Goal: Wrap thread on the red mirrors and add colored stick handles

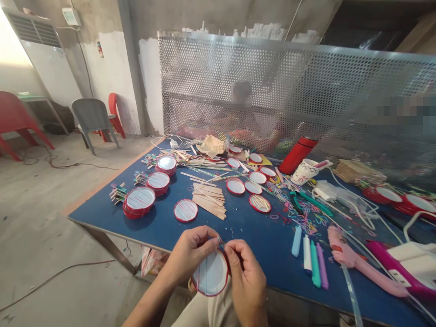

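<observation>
Two bare hands meet at the near edge of a dark blue tabletop (pixel 163 227), holding a round, pale disc with a red rim (pixel 211 274) above the lap. The left hand (pixel 195 250) is pinched closed at the disc's top edge, by a thin, blurred piece (pixel 220 241). The right hand (pixel 248 274) is curled nearly closed at the upper right rim; whether its fingertips grip anything is hard to tell. With the support seemingly near the top, a loosened pinch could let the disc swing or drop, and the thin piece could slip free. Beyond the hands, slightly right, a shallow, red-rimmed round dish (pixel 260 204) holds short, pale sticks. Farther right, a white patterned paper cup (pixel 302 172) holds a pinkish, stick-like item (pixel 323 164), beside an upright-leaning red cylindrical bottle (pixel 295 156) with a dark top.
</observation>
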`<state>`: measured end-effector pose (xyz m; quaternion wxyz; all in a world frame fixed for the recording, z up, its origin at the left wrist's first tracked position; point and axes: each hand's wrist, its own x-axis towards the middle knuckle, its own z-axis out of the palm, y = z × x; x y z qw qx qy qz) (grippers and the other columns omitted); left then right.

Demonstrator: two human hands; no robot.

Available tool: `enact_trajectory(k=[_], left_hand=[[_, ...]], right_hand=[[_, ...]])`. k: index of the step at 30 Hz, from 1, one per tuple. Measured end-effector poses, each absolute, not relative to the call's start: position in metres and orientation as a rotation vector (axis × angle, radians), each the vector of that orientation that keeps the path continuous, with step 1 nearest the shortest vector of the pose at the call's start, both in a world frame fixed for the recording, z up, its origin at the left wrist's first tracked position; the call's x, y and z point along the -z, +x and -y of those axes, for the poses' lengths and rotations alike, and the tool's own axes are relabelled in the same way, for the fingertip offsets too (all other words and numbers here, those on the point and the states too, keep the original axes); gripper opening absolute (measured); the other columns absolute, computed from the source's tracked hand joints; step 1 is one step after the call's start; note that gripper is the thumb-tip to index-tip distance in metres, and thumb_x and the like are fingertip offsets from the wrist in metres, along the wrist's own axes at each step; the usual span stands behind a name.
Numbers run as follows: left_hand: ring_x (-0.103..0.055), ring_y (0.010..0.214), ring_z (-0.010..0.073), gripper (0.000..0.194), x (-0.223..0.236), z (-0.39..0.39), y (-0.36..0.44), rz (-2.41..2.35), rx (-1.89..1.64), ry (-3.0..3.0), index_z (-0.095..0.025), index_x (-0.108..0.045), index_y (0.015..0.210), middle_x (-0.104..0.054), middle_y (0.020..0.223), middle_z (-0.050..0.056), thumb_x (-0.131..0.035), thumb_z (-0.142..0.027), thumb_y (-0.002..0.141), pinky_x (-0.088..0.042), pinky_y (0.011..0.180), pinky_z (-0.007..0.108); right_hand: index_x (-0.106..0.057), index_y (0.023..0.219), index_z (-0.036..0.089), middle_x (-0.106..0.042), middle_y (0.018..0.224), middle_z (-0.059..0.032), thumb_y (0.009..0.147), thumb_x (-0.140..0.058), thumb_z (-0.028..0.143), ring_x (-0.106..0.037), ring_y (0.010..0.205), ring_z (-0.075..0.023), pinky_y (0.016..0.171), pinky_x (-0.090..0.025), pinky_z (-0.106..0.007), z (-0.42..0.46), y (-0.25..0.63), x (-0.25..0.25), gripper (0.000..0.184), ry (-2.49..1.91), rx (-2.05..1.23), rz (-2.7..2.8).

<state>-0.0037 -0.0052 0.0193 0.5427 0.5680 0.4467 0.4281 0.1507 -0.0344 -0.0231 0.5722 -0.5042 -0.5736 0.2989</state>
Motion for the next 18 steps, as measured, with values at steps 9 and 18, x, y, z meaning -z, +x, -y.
enact_trajectory(k=[9,18], left_hand=[[-0.049,0.064,0.0129,0.019,-0.022,0.004,-0.004,-1.083,-0.923,1.400,-0.017,-0.065,0.076,-0.060,0.069,-0.003,-0.064,-0.033,0.086,-0.035,0.059,0.023],[-0.047,0.058,0.0120,0.028,-0.020,0.005,-0.005,-1.056,-1.027,1.241,-0.019,-0.061,0.076,-0.055,0.063,-0.005,-0.069,-0.044,0.085,-0.036,0.056,0.022]], right_hand=[[-0.063,0.082,0.020,-0.053,0.055,0.0080,0.077,-0.080,0.063,-0.039,0.041,-0.0059,0.042,-0.032,-0.018,0.032,0.138,0.004,0.047,-1.010,-1.213,0.662],[-0.056,0.076,0.023,-0.044,0.058,0.0078,0.091,-0.066,0.062,-0.038,0.045,-0.0092,0.041,-0.032,-0.020,0.041,0.144,0.015,0.043,-1.078,-1.153,0.947]])
